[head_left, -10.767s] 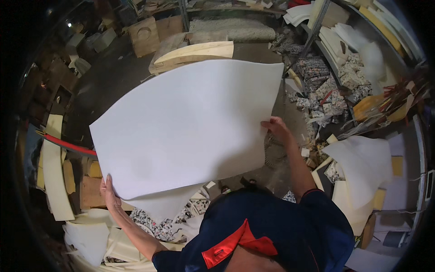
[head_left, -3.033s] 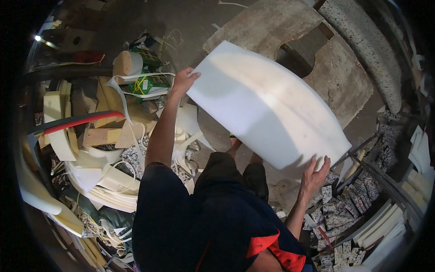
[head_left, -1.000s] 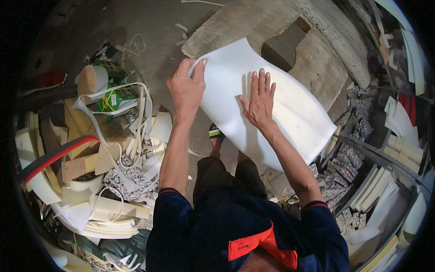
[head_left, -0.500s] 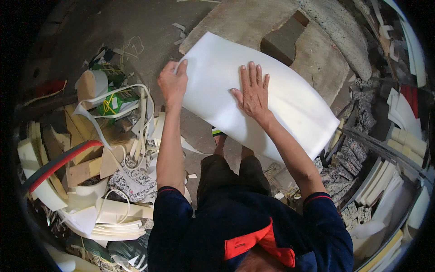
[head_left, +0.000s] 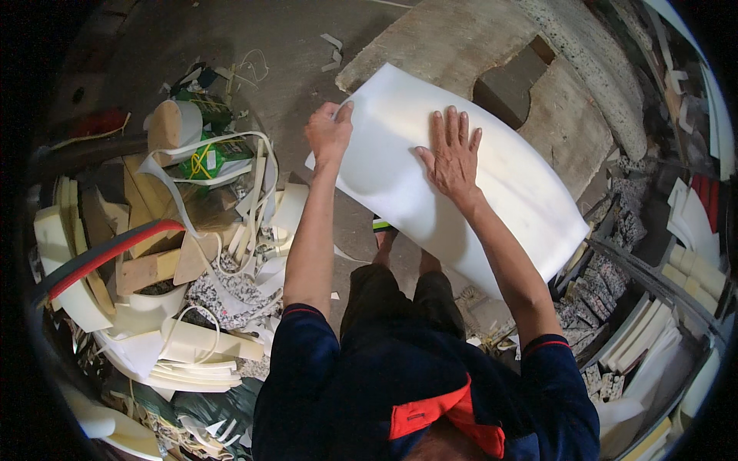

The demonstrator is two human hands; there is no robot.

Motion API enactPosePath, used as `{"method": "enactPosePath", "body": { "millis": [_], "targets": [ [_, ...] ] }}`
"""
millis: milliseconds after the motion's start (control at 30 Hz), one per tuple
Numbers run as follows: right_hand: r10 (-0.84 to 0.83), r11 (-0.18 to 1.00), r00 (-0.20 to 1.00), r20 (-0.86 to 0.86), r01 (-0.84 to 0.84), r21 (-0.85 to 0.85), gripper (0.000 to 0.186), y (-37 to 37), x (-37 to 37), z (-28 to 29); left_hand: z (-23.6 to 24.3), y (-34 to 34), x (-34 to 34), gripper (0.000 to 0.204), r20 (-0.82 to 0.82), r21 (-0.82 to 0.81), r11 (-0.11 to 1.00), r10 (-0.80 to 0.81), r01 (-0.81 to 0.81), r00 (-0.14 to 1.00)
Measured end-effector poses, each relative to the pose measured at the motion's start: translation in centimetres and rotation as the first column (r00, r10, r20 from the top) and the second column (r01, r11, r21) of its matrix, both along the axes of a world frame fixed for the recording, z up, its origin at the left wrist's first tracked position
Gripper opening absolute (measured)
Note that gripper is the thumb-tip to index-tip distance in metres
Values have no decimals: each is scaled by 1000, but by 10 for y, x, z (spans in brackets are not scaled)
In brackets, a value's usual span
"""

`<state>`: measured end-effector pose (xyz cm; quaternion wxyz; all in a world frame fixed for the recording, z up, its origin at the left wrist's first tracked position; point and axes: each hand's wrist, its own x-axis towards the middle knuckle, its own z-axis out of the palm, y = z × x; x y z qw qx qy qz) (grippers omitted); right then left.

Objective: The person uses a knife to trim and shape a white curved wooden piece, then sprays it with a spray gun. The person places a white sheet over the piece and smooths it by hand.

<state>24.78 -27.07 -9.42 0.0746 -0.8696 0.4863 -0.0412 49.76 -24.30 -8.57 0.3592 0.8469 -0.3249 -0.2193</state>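
Observation:
A large white foam sheet [head_left: 392, 150] lies at a slant in front of me, with a curved far edge and a faint crease toward its right end. My left hand [head_left: 329, 132] is closed on the sheet's left edge, fingers curled and thumb along the rim. A small white tip shows just left of that wrist; whether it belongs to the same sheet I cannot tell. Flat on the middle of the sheet rests my right hand [head_left: 452, 160], its fingers stretched and slightly spread. What supports the sheet underneath is hidden.
A worn board [head_left: 430, 38] with a dark cut-out lies beyond the sheet. Foam offcuts [head_left: 204, 338] and strips are heaped on the left, beside a red-and-black curved bar [head_left: 115, 257]. Speckled foam pieces [head_left: 607, 269] and a metal rail [head_left: 653, 273] are at the right.
The view has shifted, so the surroundings and both hands appear farther right. My left hand still grips the sheet's edge, and my right hand stays flat on it.

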Motion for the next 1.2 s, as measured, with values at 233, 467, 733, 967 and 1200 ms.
{"method": "enactPosePath", "body": {
  "millis": [233,467,733,967,1200],
  "targets": [
    [61,998,998,17,-61,2,79,-9,11,1,-17,-2,3,35,-33,15,1000,-15,15,999],
    [89,996,995,-34,-89,-23,78,-15,21,1,-19,0,3,35,-149,45,999,-2,9,989],
    [82,996,995,-54,-84,-32,79,-15,21,-1,-27,1,6,36,-203,27,999,-18,24,979],
    [56,998,997,-45,-57,-15,81,-14,25,2,-29,4,10,34,-175,-64,996,-67,57,982],
    [29,999,1000,10,-29,22,82,-14,22,-1,-7,0,5,40,-18,231,968,-100,101,995]
  ]
}}
